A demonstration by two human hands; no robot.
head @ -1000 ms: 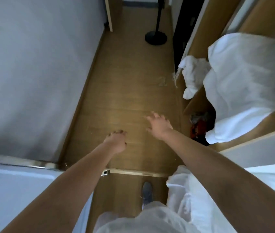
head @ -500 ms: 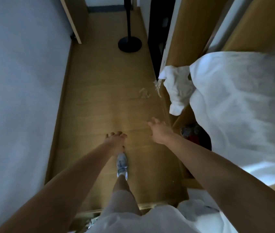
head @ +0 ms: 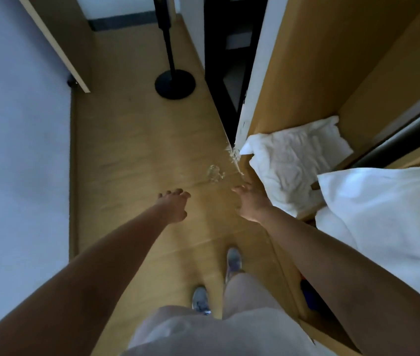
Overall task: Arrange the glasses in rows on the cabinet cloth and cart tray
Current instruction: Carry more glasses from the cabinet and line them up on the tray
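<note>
Grey wall [head: 19, 150] filled the left side. Over the wooden floor [head: 132, 150] the left hand [head: 174, 205] hung with its grip loosely curled and empty. A small clear glassy shape [head: 215, 173], too blurred to identify, lay on the floor just ahead of the right hand [head: 251, 201]. That hand's grip was spread apart and empty, beside the white cloth [head: 293, 160] in the wooden cabinet [head: 306, 73].

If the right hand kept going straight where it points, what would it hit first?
The right hand would probably meet the cabinet edge beside the white cloth; depth is unclear, so it might pass alongside.
</note>
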